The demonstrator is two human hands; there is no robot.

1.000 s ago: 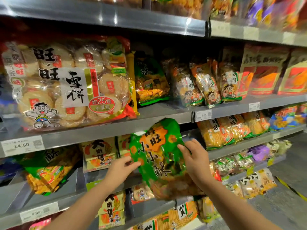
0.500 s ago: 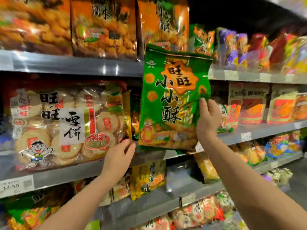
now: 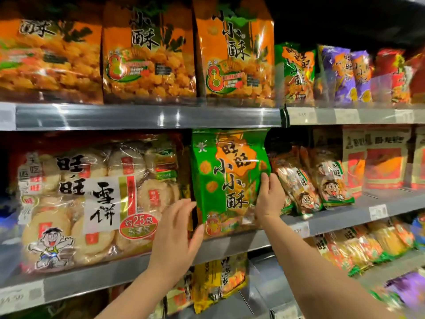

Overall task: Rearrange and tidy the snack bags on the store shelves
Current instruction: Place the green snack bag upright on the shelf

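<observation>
Bag (image 3: 226,180), green, upright on middle shelf (image 3: 241,242).
Right hand (image 3: 270,196) pinches its right edge; left hand (image 3: 177,233) spread flat at its lower left corner. Large rice-cracker pack (image 3: 92,196) just left, small cartoon bags (image 3: 308,183) right.

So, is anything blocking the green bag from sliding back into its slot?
Nothing visible. The green bag stands in the gap between the rice cracker pack and the small bags, right hand gripping it, left hand at its lower corner.
</observation>
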